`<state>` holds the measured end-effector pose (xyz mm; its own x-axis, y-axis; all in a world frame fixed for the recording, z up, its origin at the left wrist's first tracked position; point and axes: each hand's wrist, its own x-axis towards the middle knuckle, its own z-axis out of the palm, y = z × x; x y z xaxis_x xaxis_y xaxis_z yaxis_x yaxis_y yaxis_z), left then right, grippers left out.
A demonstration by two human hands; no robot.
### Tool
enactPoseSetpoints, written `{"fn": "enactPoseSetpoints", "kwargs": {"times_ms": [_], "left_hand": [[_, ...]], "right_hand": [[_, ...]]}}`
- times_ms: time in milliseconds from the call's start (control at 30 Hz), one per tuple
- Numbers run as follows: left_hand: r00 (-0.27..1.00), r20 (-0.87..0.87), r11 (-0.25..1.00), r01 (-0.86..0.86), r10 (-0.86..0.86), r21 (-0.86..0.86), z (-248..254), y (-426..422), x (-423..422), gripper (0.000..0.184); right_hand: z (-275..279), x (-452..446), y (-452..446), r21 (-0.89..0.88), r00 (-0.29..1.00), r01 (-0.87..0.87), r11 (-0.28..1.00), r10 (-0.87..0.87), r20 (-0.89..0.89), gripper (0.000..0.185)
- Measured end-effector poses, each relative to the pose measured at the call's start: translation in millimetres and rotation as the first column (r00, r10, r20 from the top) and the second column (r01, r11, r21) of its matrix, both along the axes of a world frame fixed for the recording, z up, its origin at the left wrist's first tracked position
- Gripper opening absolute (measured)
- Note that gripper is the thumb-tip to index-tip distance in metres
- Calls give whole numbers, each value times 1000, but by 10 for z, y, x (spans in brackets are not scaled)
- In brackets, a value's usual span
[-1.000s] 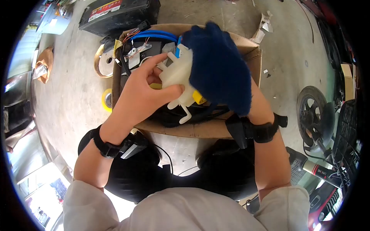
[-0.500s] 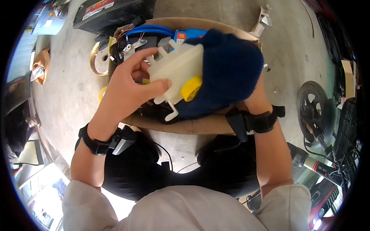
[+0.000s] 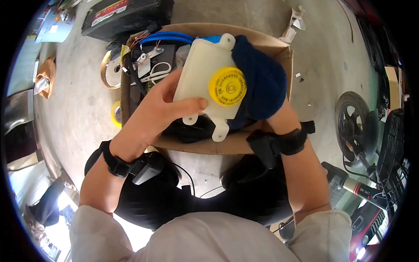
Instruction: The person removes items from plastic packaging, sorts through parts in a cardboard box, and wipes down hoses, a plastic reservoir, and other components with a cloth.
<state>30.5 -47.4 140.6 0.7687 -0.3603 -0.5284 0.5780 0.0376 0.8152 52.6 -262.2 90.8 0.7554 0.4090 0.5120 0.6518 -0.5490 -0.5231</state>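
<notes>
Over the cardboard box, my left hand (image 3: 163,102) grips the left side of an off-white plastic fluid reservoir (image 3: 201,61), thumb on its front face. The reservoir has mounting tabs and a round yellow cap (image 3: 228,86) with dark lettering, which faces me. A navy blue cloth (image 3: 262,78) presses against the reservoir's right side. My right hand (image 3: 281,115) holds this cloth from the right; its fingers are hidden under the fabric, and only the wrist side shows.
The open cardboard box (image 3: 227,146) holds blue tubing (image 3: 168,36), white-handled scissors (image 3: 159,72) and cables. Behind it stands a black battery (image 3: 131,17). Tape rolls (image 3: 115,114) lie at the left. A small black wheel (image 3: 355,124) and a spray can (image 3: 364,192) are at the right.
The reservoir has turned so that its yellow cap now faces up toward me. The cloth and my right hand have shifted left and no longer cover as much of the box.
</notes>
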Motion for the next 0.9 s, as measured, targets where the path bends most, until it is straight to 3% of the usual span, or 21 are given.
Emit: {"fn": "enactPoseSetpoints", "kwargs": {"times_ms": [133, 233, 300, 367, 400, 433, 533, 633, 733, 800, 867, 900], "left_hand": [[992, -89, 990, -95, 85, -108, 26, -69, -12, 63], [957, -167, 948, -266, 238, -173, 86, -114, 30, 61], [960, -142, 956, -261, 242, -132, 72, -95, 65, 61], [971, -85, 971, -231, 225, -63, 34, -92, 46, 61], [978, -38, 979, -204, 203, -15, 3, -101, 15, 62], [984, 9, 984, -177, 177, 33, -12, -114, -6, 63], [976, -17, 976, -216, 216, -38, 36, -173, -46, 68], [979, 30, 979, -202, 201, 9, -52, -186, -97, 71], [966, -7, 966, -260, 260, 9, -90, -231, -159, 72], [958, -14, 953, -288, 288, -90, -39, -269, -173, 69], [944, 30, 934, -321, 329, -156, -34, -307, -187, 64], [946, 51, 944, -312, 319, -104, -44, -284, -188, 59]], "right_hand": [[74, -40, 32, 31, 991, 103, 994, -101, -86, 49], [112, -29, 17, 26, 987, 132, 991, -129, -94, 50], [123, -12, 71, 68, 984, 134, 989, -125, -126, 50], [158, -33, 159, 263, 932, 81, 961, 20, -361, 51], [197, -80, 196, 402, 842, 95, 911, 142, -520, 51], [109, -100, 199, 366, 840, 82, 927, 134, -526, 44], [-10, -66, 122, 132, 984, -114, 985, 130, -125, 30], [69, -59, 169, -60, 980, 115, 992, -103, 171, 26], [69, -73, 191, 47, 967, 235, 971, -228, -118, 29], [4, 6, 156, 83, 987, 146, 986, -151, 53, 31], [15, 30, 153, 155, 998, 58, 986, -52, -41, 32], [140, 3, 177, 219, 976, 28, 975, 21, -217, 32]]}}
